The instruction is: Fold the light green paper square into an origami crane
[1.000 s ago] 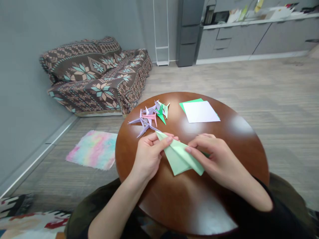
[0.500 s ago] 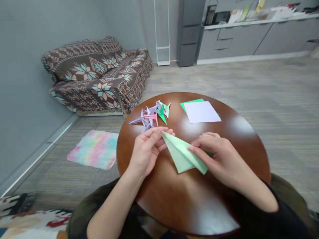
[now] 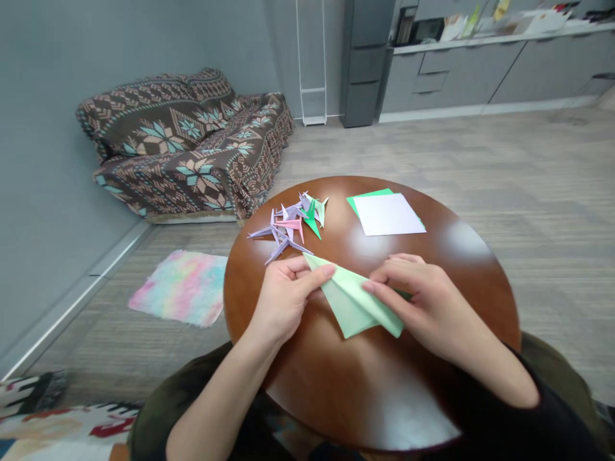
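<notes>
A partly folded sheet of light green origami paper (image 3: pixel 353 298) is held above the round brown table (image 3: pixel 331 397), its pointed tip aimed to the upper left. My left hand (image 3: pixel 288 291) pinches it near that tip, thumb on top and fingers underneath. On the right edge, my right hand (image 3: pixel 423 294) grips the paper between thumb and forefinger. Some darker green shows behind the sheet beside the right fingers. Just beyond my left hand lies a cluster of folded paper figures (image 3: pixel 291 224) in purple, pink and green.
Flat square sheets, a pale lilac one (image 3: pixel 391 214) over green, lie at the back right of the table. A patterned covered sofa (image 3: pixel 192 141) stands at the far left. A pastel fluffy mat (image 3: pixel 180 288) is on the floor left of the table.
My left hand has slid along the paper, away from the tip, and its thumb now presses on top. More of the purple figures shows. The right hand keeps its grip.
</notes>
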`<act>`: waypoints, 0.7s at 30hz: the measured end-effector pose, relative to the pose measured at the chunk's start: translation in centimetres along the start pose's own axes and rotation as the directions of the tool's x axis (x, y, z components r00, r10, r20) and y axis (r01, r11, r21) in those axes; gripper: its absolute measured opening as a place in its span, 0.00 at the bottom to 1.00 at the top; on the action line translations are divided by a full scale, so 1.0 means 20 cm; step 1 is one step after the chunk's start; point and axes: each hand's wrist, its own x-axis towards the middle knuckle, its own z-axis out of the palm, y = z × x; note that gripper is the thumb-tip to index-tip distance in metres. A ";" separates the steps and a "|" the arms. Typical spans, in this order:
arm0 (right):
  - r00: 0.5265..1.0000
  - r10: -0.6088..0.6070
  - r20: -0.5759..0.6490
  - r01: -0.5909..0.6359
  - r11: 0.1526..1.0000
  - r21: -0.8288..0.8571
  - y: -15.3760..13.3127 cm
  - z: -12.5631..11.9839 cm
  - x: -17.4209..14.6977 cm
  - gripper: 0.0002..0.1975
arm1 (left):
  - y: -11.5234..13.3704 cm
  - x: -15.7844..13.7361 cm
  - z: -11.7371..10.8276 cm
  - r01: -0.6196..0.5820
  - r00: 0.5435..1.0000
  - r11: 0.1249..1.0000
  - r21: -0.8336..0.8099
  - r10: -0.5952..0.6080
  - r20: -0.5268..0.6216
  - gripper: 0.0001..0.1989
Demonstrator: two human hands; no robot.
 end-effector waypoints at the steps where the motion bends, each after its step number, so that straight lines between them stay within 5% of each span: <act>1: 1.000 0.000 0.002 0.000 1.000 0.000 0.00 0.00 0.00 0.12 | 0.00 0.00 0.00 -0.003 1.000 1.000 -0.003 0.003 0.003 0.10; 9: 0.999 -0.014 0.040 0.014 1.000 -0.018 0.00 -0.01 -0.01 0.12 | 0.00 -0.01 0.01 -0.004 1.000 0.999 -0.040 0.004 -0.008 0.10; 21: 0.995 0.044 0.093 -0.044 0.999 -0.003 -0.03 -0.01 0.00 0.12 | -0.03 0.00 -0.01 -0.116 0.991 0.985 0.124 0.124 -0.055 0.10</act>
